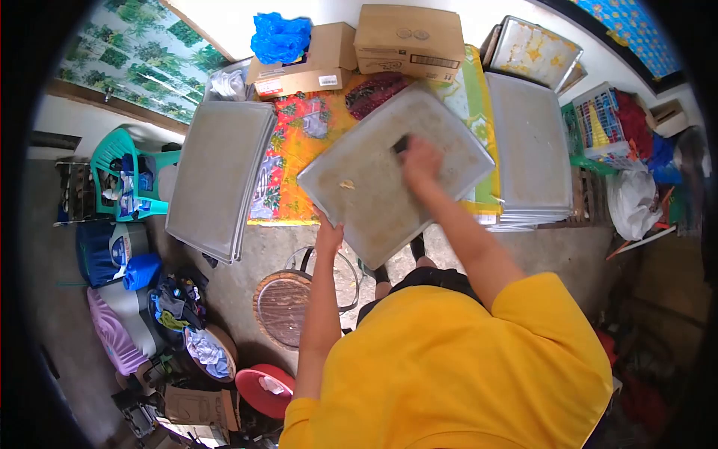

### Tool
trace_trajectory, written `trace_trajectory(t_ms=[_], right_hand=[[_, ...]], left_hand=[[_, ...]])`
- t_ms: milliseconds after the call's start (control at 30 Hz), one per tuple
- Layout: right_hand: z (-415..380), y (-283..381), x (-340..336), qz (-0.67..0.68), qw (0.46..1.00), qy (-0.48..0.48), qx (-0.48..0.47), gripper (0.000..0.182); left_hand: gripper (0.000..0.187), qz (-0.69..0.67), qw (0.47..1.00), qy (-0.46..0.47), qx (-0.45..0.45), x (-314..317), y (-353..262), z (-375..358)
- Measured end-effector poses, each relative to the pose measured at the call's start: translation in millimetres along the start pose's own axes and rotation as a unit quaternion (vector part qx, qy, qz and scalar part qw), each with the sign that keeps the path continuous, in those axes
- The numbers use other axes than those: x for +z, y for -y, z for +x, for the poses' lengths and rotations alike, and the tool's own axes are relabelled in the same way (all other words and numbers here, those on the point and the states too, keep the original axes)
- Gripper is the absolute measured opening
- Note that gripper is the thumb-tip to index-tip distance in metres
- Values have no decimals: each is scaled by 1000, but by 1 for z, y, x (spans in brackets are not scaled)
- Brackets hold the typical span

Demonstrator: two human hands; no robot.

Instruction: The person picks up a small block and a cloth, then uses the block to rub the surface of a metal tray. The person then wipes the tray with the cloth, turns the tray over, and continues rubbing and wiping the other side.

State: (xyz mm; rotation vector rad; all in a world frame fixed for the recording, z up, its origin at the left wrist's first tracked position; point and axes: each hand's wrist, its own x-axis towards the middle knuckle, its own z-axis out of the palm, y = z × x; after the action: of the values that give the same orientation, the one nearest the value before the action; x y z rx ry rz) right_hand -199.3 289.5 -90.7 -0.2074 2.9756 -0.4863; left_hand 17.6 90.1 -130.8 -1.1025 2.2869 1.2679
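A large grey metal tray (374, 221) with brownish stains lies tilted cornerwise over the table's front edge. My left hand (329, 233) grips its near left edge, fingers wrapped beneath the rim. Blurred by motion, my right hand (422, 161) is closed around a small dark block (402, 144) held against the tray's upper surface; its exact kind does not show. A pale yellowish scrap (347, 185) lies on the tray, left of my right hand.
Stacked trays stand left (221, 165) and right (532, 142) of the cloth-covered table (288, 183). Cardboard boxes (410, 37) and a blue plastic bag (280, 37) sit at the back. A round wooden stool (283, 308) and a red basin (262, 400) are on the floor.
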Motion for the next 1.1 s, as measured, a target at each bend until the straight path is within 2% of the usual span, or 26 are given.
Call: trace_trajectory(t_ms=[67, 167, 200, 233, 267, 300, 367, 467, 533, 600, 700, 733, 767, 833, 933, 967, 1000, 1067, 1100], right_hand=[[-64, 35, 32, 27, 984, -25, -175, 44], [-74, 37, 35, 69, 981, -42, -176, 44], [-51, 11, 22, 145, 981, 4, -133, 43], [-33, -9, -2, 129, 991, -16, -42, 42], [-12, -33, -17, 74, 994, -78, 24, 43], [12, -67, -26, 34, 990, -130, 48, 51], [34, -109, -69, -82, 976, -159, 122, 55], [39, -150, -58, -105, 973, -129, 159, 62], [7, -116, -43, -54, 987, -89, 120, 65], [-36, -83, -1, -38, 994, -93, -40, 66], [-58, -66, -11, -65, 993, -57, -83, 70], [-39, -87, -12, -51, 994, -90, -30, 68], [-11, -118, -20, -38, 992, -121, 20, 66], [19, -152, -65, -82, 976, -93, 181, 64], [3, -137, -62, -103, 981, -59, 152, 63], [-14, -122, -37, -18, 992, -73, 100, 65], [-37, -98, -23, 3, 997, -32, 64, 67], [-83, -50, -7, -58, 997, 9, -54, 68], [-83, -56, -3, -43, 998, -12, -53, 69]], left_hand=[[99, 5, 1000, -14, 21, 6, 12, 8], [100, 30, 1000, -4, 3, 4, 10, 9], [100, 37, 999, -6, 4, 6, 15, 11], [100, 41, 999, -9, 5, 6, 17, 14], [100, 43, 999, -5, -1, 4, 14, 13], [100, 45, 999, 2, -8, 1, 10, 10], [100, 49, 999, -2, -6, 5, 9, 10], [101, 43, 999, -17, 16, 7, 18, 15], [101, 33, 999, -16, 9, 5, 16, 14], [100, -9, 1000, -5, -1, 4, 8, 7], [99, -7, 1000, -16, 25, 4, 7, 6], [99, -2, 1000, 1, -3, 2, 5, 6], [99, -8, 1000, -2, 9, 5, 7, 9], [98, -11, 1000, -9, 24, 7, 19, 15], [99, 4, 999, -22, 26, 8, 21, 17], [99, 10, 999, -24, 28, 7, 21, 19], [99, 13, 999, -23, 33, 7, 22, 20], [99, 10, 1000, -11, 22, 10, 19, 15], [100, 5, 1000, -2, 9, 5, 11, 10]])
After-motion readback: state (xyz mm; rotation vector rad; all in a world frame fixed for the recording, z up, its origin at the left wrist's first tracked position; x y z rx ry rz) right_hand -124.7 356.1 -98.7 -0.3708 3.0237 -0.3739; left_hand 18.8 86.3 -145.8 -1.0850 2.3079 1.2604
